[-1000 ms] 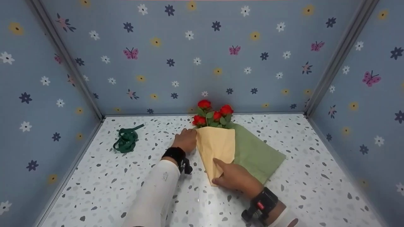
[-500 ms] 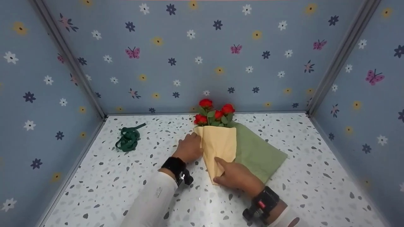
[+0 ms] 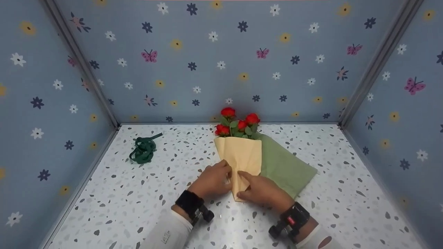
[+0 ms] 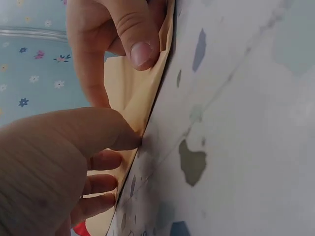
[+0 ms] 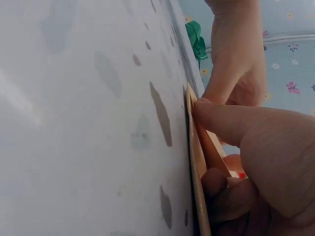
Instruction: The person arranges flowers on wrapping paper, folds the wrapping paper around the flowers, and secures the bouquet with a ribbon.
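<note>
- Pinching one cream paper on the table, head view: left hand, right hand; four red roses top it, one green sheet adjoins, one ribbon lies apart.
- Left wrist view adds the right thumbnail.
- Right wrist view adds curled right fingers.

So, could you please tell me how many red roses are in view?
4 in the head view: upper-left rose, lower-left rose, middle rose and right rose, all beyond the top edge of the cream paper, which may hide others.
</note>
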`<control>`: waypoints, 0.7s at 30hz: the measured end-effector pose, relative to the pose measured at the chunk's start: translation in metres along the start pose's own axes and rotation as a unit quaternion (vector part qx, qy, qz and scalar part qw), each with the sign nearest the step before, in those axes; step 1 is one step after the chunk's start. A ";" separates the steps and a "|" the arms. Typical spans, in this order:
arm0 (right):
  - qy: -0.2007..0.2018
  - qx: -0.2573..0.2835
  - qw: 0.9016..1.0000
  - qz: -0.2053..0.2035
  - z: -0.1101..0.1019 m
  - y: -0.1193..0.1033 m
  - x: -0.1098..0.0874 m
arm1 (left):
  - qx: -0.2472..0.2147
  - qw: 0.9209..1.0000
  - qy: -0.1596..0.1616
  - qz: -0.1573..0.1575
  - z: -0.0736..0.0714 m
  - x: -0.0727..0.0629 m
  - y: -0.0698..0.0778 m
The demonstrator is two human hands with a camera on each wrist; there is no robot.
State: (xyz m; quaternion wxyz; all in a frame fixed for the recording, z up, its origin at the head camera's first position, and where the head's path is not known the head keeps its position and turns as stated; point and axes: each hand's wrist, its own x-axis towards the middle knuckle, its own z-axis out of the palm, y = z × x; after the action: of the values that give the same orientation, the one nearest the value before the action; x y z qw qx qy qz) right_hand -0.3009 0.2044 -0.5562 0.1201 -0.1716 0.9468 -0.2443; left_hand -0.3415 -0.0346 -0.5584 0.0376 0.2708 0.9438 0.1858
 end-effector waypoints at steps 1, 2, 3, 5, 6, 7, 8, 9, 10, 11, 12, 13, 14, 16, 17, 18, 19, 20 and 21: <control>-0.004 0.008 1.000 0.004 -0.001 0.001 0.000 | -0.006 1.000 -0.003 0.002 0.000 -0.002 0.000; -0.007 0.014 1.000 0.007 -0.002 0.003 0.001 | -0.013 1.000 -0.005 0.002 0.000 -0.003 -0.001; -0.010 0.019 1.000 0.010 -0.003 0.004 0.001 | -0.018 1.000 -0.007 0.000 0.000 -0.005 -0.001; -0.015 0.023 1.000 0.012 -0.004 0.007 0.002 | -0.026 1.000 -0.010 -0.002 0.001 -0.007 -0.002; -0.016 0.022 1.000 0.010 -0.004 0.008 0.002 | -0.028 1.000 -0.012 -0.003 0.001 -0.009 -0.003; -0.017 0.023 1.000 0.007 -0.005 0.008 0.002 | -0.029 1.000 -0.012 -0.001 0.001 -0.009 -0.003; -0.019 0.022 1.000 0.004 -0.006 0.009 0.003 | -0.029 0.999 -0.013 0.000 0.001 -0.010 -0.003; -0.021 0.023 1.000 0.000 -0.007 0.010 0.003 | -0.029 0.999 -0.014 0.001 0.001 -0.010 -0.002; -0.024 0.024 0.999 -0.002 -0.008 0.010 0.003 | -0.028 0.999 -0.015 0.003 0.001 -0.011 -0.002; -0.028 0.025 0.999 -0.004 -0.009 0.010 0.003 | -0.029 0.999 -0.015 0.004 0.001 -0.011 -0.001; -0.032 0.026 0.999 -0.006 -0.010 0.011 0.003 | -0.030 0.999 -0.015 0.004 0.001 -0.012 0.000; -0.034 0.027 0.999 -0.010 -0.012 0.011 0.003 | -0.030 0.999 -0.014 0.005 0.000 -0.012 0.001; -0.037 0.025 0.999 -0.014 -0.013 0.011 0.003 | -0.029 0.999 -0.014 0.006 0.000 -0.013 0.002; -0.040 0.025 0.999 -0.022 -0.016 0.013 0.004 | -0.022 1.000 -0.012 0.007 0.000 -0.014 0.004; -0.041 0.027 0.998 -0.025 -0.017 0.014 0.005 | -0.019 1.000 -0.010 0.007 0.000 -0.014 0.004; -0.041 0.029 0.998 -0.028 -0.018 0.015 0.006 | -0.017 1.000 -0.008 0.007 0.000 -0.014 0.005; -0.041 0.031 0.998 -0.028 -0.019 0.017 0.007 | -0.014 1.000 -0.007 0.007 0.001 -0.014 0.006; -0.041 0.033 0.998 -0.023 -0.020 0.018 0.008 | -0.015 1.000 -0.006 0.006 0.002 -0.014 0.006; -0.037 0.033 0.999 -0.018 -0.021 0.020 0.009 | -0.016 1.000 -0.006 0.005 0.003 -0.014 0.007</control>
State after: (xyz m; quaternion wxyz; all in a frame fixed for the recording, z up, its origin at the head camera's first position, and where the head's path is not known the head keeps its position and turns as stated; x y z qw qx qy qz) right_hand -0.3206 0.2265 -0.5497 0.1562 -0.1934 0.9299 -0.2711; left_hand -0.3259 -0.0354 -0.5593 0.0469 0.2763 0.9391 0.1990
